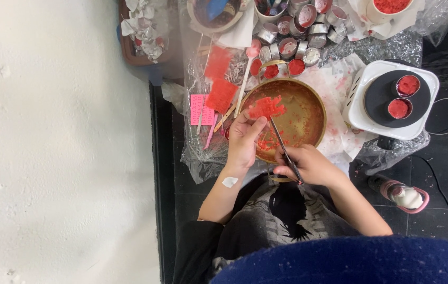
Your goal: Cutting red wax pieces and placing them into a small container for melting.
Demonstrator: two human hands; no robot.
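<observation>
A person's left hand (243,141) pinches a ragged red wax piece (266,107) between thumb and fingers, holding it over a brass pan (308,118). The right hand (310,165) is closed around a thin dark tool (283,144), perhaps a knife or scissors, its tip reaching up to the wax. Red crumbs lie on the pan's floor below. A white patch (229,182) sits on the left wrist. Just left of the pan rest two red wax slabs (220,94), a pink card (200,109) and a pale spoon (247,76), all on crinkled plastic sheet (203,158). Small metal cups (297,39) cluster beyond the pan, some filled red. To the right, a white hot plate (392,126) carries two cups of red wax (403,97).
</observation>
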